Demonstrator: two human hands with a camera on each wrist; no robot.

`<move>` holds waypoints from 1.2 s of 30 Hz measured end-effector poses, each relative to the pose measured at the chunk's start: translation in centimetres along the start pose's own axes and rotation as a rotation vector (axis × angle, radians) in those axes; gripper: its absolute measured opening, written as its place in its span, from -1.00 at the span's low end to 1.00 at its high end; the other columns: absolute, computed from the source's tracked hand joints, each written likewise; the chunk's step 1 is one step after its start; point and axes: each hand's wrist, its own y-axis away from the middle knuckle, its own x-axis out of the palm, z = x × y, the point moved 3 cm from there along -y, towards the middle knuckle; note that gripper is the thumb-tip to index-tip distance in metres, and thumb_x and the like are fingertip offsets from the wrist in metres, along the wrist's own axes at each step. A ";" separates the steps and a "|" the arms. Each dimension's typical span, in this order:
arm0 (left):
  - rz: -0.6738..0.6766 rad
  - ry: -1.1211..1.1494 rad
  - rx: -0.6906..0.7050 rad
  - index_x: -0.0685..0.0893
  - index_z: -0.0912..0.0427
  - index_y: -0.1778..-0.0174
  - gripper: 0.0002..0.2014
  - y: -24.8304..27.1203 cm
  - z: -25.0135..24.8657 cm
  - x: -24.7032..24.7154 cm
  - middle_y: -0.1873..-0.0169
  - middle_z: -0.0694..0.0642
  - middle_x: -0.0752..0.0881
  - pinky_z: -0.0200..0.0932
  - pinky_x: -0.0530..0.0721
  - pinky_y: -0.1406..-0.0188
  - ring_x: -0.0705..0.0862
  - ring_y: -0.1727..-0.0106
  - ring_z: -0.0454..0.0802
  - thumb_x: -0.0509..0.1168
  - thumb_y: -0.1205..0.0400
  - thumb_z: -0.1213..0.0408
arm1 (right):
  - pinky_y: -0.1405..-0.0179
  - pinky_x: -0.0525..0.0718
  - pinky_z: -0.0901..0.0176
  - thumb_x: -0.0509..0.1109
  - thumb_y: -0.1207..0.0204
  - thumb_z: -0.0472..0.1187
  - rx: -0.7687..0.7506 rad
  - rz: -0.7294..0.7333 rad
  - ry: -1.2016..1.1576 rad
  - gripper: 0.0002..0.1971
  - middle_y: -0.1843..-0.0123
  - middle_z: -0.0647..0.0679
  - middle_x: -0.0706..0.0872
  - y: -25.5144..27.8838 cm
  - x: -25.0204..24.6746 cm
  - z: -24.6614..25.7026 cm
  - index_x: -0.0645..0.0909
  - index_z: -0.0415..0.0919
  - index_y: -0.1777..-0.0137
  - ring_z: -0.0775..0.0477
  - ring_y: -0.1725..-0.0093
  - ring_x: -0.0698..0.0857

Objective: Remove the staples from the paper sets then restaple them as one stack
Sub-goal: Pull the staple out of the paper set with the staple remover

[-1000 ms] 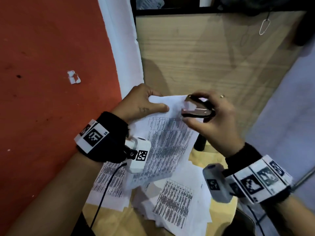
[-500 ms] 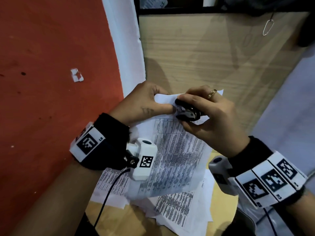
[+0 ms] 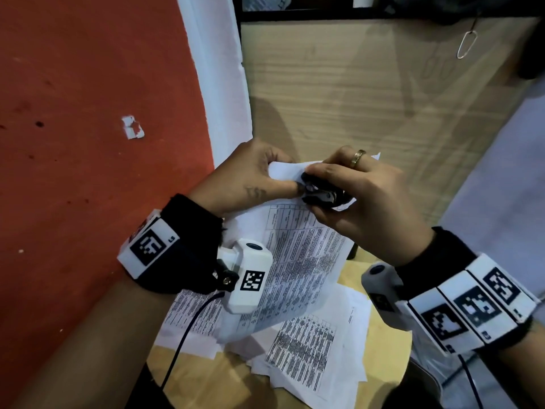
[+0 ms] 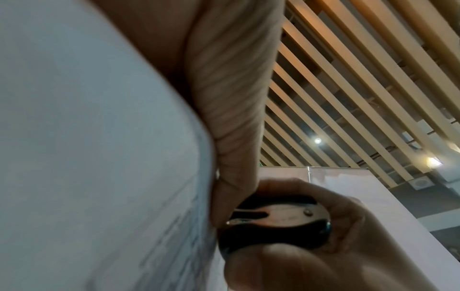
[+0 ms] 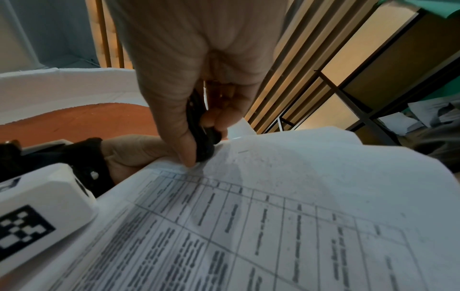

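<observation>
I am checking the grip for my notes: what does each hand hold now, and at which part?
The left hand pinches the paper set at its top edge. The right hand grips the black staple remover around its body, at that same edge.

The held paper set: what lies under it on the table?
Under the held paper set lie loose printed sheets on the round wooden table. Whatever sits beneath its middle is covered, also by the left hand.

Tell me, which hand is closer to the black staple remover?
Right. The right hand grips the staple remover between thumb and fingers at the paper set's top edge. The left hand pinches that edge just beside it, thumb tip nearly touching the tool.
</observation>
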 end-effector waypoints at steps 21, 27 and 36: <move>0.034 0.280 -0.034 0.77 0.21 0.26 -0.83 0.1 1.1 0.0 0.28 0.16 0.74 -0.18 0.58 0.19 0.66 0.23 -0.06 0.57 -0.34 0.25 | 0.18 0.62 0.20 0.54 -0.33 -0.24 0.092 -0.042 -0.163 -0.78 0.19 -0.09 0.74 0.0 0.1 -1.0 0.76 -0.25 0.02 0.04 0.18 0.67; 0.041 0.369 -0.036 0.79 0.11 0.34 -0.98 0.2 1.0 0.3 0.36 0.02 0.77 -0.29 0.66 0.25 0.71 0.30 -0.10 0.48 -0.36 0.27 | 0.16 0.58 0.34 0.60 -0.29 -0.23 0.182 -0.075 -0.372 -0.73 0.20 0.02 0.71 0.1 0.0 -1.9 0.75 -0.26 0.02 0.19 0.17 0.67; -0.314 -0.095 0.122 0.67 0.31 0.39 -0.57 -0.7 2.0 0.9 0.46 0.27 0.59 -0.04 0.48 0.34 0.50 0.36 -0.08 0.35 -0.34 -0.07 | 0.08 0.67 0.15 0.61 -0.27 -0.22 0.219 -0.137 -0.340 -0.73 0.16 -0.02 0.74 0.1 0.0 -2.5 0.75 -0.23 0.02 0.06 0.13 0.72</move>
